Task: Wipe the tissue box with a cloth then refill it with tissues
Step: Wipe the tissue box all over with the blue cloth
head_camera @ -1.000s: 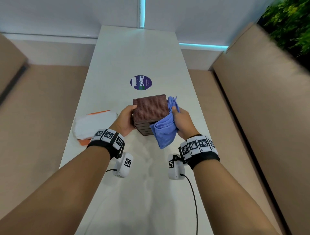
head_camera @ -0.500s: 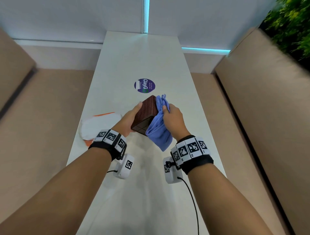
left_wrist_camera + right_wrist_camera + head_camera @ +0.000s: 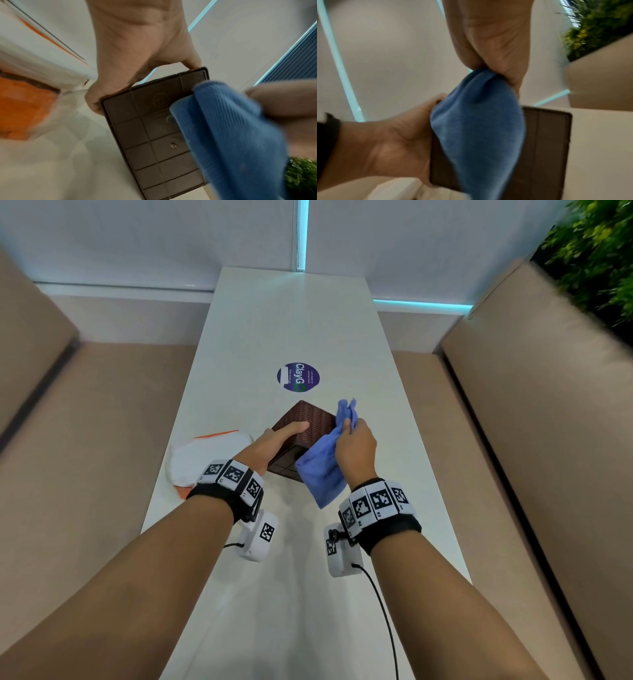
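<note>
Round purple sticker (image 3: 298,377) on the white table (image 3: 291,313) read "ClayGo" in large white letters; the smaller lines beside it were too fine to read. Wrist bands (image 3: 375,503) carried black-and-white square marker patterns, small codes beneath illegible.

Tissue box (image 3: 305,422), dark brown with a woven texture, was lifted and tilted above the table's middle, just nearer than the sticker. Left hand (image 3: 274,440) gripped it, thumb laid across the woven face, fingers curled round the far edge. Right hand (image 3: 354,446) pinched a bunched blue cloth (image 3: 322,474); the cloth hung against the box's right side, one end sticking up above the fingers.

White packet with orange trim (image 3: 202,457) lay on the table to the left, just beside the left wrist.

Head view showed only the woven face and a strip of the base. Left wrist view showed the base in full (image 3: 145,135): smooth brown plastic, moulded grid of ribs, one small screw, the cloth (image 3: 231,135) covering its right part. Right wrist view showed the cloth (image 3: 479,128) draped over the base (image 3: 544,148) and the left hand's (image 3: 385,146) palm against the box edge.
</note>
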`<state>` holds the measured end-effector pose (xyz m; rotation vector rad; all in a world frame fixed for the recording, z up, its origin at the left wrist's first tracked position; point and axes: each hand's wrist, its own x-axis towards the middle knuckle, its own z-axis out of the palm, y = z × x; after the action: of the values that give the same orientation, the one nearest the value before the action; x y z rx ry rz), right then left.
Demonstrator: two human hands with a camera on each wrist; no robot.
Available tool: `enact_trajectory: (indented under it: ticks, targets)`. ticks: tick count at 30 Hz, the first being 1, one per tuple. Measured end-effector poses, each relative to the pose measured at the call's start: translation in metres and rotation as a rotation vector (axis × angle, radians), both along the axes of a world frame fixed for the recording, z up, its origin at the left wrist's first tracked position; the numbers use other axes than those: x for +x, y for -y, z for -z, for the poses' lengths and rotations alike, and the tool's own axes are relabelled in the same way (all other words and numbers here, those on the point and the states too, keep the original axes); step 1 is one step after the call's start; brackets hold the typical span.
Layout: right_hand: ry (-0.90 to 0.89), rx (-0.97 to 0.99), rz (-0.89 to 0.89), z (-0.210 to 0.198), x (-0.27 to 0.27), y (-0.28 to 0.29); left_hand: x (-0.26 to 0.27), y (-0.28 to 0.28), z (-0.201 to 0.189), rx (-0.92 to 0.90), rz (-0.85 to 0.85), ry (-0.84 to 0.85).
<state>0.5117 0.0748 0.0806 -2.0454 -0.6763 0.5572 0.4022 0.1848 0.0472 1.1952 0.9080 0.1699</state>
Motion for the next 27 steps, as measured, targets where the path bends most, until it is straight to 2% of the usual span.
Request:
enact_trajectory:
  ticks: [2, 4, 6, 9, 11, 12, 13, 17, 20, 22, 27]
  targets:
    - [0.103, -0.044, -0.065, 0.011, -0.006, 0.001, -0.002, 0.004, -0.003, -0.006, 0.03, 0.042]
    - [0.326, -0.181, -0.205, 0.022, -0.012, -0.001, -0.005, 0.004, -0.001, -0.031, 0.036, 0.066]
    - [0.458, -0.236, -0.283, 0.033, -0.009, 0.0, -0.01, 0.005, 0.003, -0.064, -0.003, 0.084]
    - [0.43, -0.257, -0.18, 0.043, 0.005, 0.004, -0.016, 0.004, 0.012, -0.08, -0.039, 0.096]
    - [0.386, -0.349, -0.088, 0.052, 0.015, -0.001, -0.018, 0.005, 0.019, -0.076, -0.039, 0.106]
    - [0.437, -0.383, -0.086, 0.054, 0.014, -0.004, -0.018, 0.007, 0.021, -0.074, -0.042, 0.116]
    - [0.507, -0.37, -0.12, 0.054, 0.013, -0.007, -0.019, 0.008, 0.022, -0.069, -0.043, 0.124]
    - [0.609, -0.045, -0.425, 0.042, -0.009, -0.015, -0.018, 0.01, 0.02, -0.055, -0.039, 0.178]
    - [0.687, -0.044, -0.546, 0.034, -0.011, -0.01, -0.019, 0.011, 0.019, -0.057, -0.041, 0.201]
    - [0.669, -0.13, -0.482, 0.038, 0.001, -0.004, -0.019, 0.011, 0.02, -0.069, -0.059, 0.21]
    - [0.439, -0.335, -0.053, 0.044, 0.022, 0.007, -0.018, 0.012, 0.019, -0.092, -0.082, 0.23]
